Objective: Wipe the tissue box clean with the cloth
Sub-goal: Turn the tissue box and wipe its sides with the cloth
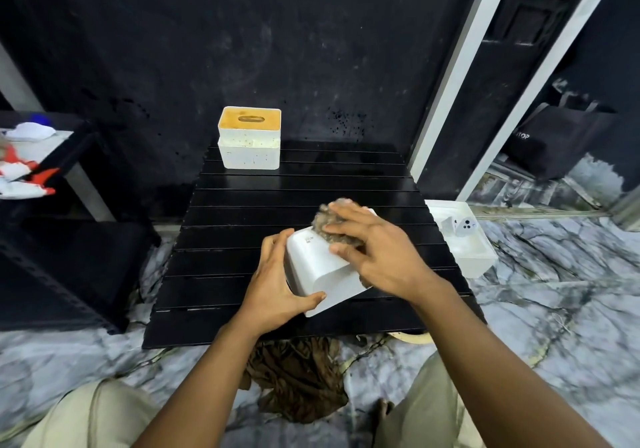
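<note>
Two hands work the white tissue box (318,267), tilted on the black table (277,184) at mid-frame — the left hand (277,281) grips its left side, fingers and thumb curled round it. The right hand (377,253) presses the brown cloth (320,217) onto its top, fingers spread flat.
</note>
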Demonstrator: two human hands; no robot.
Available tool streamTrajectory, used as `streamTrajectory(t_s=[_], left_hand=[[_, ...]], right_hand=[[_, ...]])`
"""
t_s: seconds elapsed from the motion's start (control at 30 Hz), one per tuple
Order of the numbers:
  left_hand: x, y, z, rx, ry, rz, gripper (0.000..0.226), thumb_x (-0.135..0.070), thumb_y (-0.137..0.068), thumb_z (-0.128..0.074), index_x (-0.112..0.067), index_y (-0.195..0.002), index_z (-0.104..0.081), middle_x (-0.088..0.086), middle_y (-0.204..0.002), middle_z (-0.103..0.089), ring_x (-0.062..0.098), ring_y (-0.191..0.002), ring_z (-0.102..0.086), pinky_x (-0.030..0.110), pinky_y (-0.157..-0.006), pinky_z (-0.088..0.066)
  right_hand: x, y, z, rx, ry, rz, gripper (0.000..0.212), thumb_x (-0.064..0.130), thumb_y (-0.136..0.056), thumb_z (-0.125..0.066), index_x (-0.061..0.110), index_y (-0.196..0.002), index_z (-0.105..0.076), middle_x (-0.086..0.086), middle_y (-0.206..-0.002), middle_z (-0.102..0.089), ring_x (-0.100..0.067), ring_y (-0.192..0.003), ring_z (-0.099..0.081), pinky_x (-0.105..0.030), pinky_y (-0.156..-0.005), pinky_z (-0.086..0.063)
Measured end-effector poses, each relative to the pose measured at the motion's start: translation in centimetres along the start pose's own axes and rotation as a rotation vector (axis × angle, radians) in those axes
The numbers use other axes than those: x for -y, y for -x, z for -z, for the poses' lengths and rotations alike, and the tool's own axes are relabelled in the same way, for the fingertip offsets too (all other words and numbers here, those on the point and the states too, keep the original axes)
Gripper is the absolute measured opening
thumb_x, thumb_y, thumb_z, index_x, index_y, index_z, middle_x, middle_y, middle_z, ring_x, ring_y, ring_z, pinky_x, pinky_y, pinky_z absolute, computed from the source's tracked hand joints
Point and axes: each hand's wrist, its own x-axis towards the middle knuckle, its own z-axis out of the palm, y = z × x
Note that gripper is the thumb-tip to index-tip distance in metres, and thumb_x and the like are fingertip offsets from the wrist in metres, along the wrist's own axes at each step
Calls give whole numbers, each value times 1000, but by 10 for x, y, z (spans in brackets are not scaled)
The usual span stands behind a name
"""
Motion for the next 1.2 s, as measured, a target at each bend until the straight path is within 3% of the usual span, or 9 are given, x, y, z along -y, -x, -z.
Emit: streamTrajectory(t_s=[0.1,0.27,0.43,0.57,0.67,0.83,0.93,1.03,1.2], left_hand=[[1,-1,4,29,-6,-5,116,-52,-53,-85,-33,-148,-22,-17,-131,-28,7,-119,-45,32,-98,-46],[0,-2,5,26,-24,-4,112,-51,-52,-85,-35,-145,-24,-17,-129,-28,7,-117,-45,36,-96,-48],[-2,-3,7,36,4,-36,105,-48,-55,-87,-37,-142,-28,-18,-126,-32,-7,-115,-45,24,-93,-47],[0,-1,5,30,-4,-11,112,-48,-54,-86,-36,-145,-24,-19,-132,-28,7,-121,-43,34,-101,-44],[-1,1,2,-2,-4,-2,110,-45,-54,-88,-39,-143,-23,-21,-132,-26,8,-119,-45,35,-98,-47],[-2,2,-2,-17,53,-28,105,-47,-55,-85,-35,-143,-28,-17,-130,-31,-3,-116,-47,25,-95,-46],[-2,3,-1,-5,82,-16,110,-46,-56,-87,-32,-147,-27,-17,-135,-30,-4,-123,-43,20,-100,-41],[2,4,-1,18,68,27,116,-45,-54,-90,-33,-148,-24,-20,-137,-26,5,-127,-41,26,-104,-39],[5,-14,26,216,41,42,118,-31,-62,-91,-35,-153,-16,-21,-149,-21,1,-138,-27,35,-119,-27]], right_hand=[[-4,0,-5,27,106,145,43,45,-99,-42,33,-141,-45,11,-148,-42,-6,-143,-26,-26,-116,-22],[-22,-14,-2,62,198,-20,52,45,-102,-29,32,-152,-26,9,-162,-19,-14,-151,-4,-44,-123,-10],[0,-6,-14,184,233,277,51,41,-105,-27,34,-154,-17,14,-163,-9,-9,-151,2,-32,-123,1],[-28,-7,-9,-60,173,-91,48,41,-104,-25,30,-150,-33,9,-160,-26,-11,-150,-11,-37,-124,-9],[-26,-4,-11,-133,77,-377,49,36,-105,-28,26,-152,-28,7,-161,-22,-13,-150,-10,-30,-121,-11],[17,7,-34,-10,240,174,48,37,-103,-29,31,-150,-32,6,-159,-28,-17,-150,-15,-36,-123,-10],[13,9,-32,-38,140,261,42,36,-102,-36,32,-144,-45,10,-153,-39,-12,-146,-25,-33,-120,-18],[-20,11,-23,-240,101,62,39,32,-100,-40,31,-136,-55,11,-144,-50,-10,-138,-37,-36,-116,-28],[-38,19,-8,-359,-684,-417,29,22,-103,-43,30,-119,-65,10,-123,-66,-10,-115,-60,-42,-107,-44]])
